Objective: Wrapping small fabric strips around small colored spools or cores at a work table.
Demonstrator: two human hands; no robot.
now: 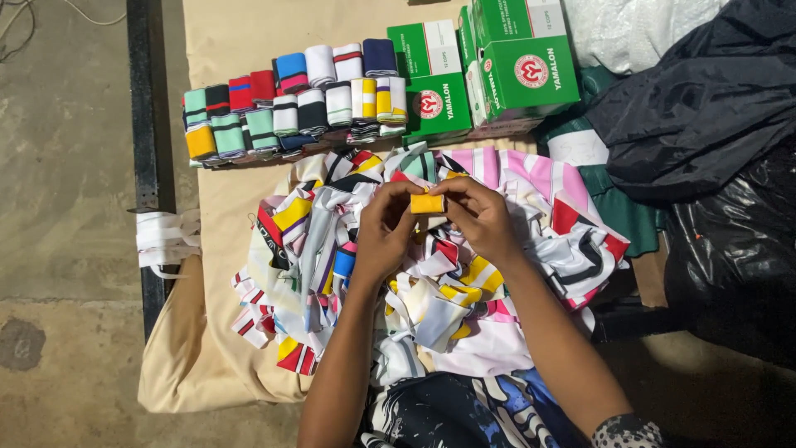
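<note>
At frame centre, the left hand (383,228) and right hand (482,217) pinch a yellow roll (428,203) between their fingertips, above a strip pile (431,282). Beyond, folded rolls (290,104) line the upper left; green boxes (485,70) stand at upper centre.

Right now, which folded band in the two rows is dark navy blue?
The navy band, last at the right end of the back row, beside the green boxes.

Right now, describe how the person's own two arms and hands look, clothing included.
Both forearms are bare, without gloves, rings or watch visible on the left hand or right hand. Only the right arm shows clothing: a black-and-white speckled sleeve edge near the elbow.
</note>
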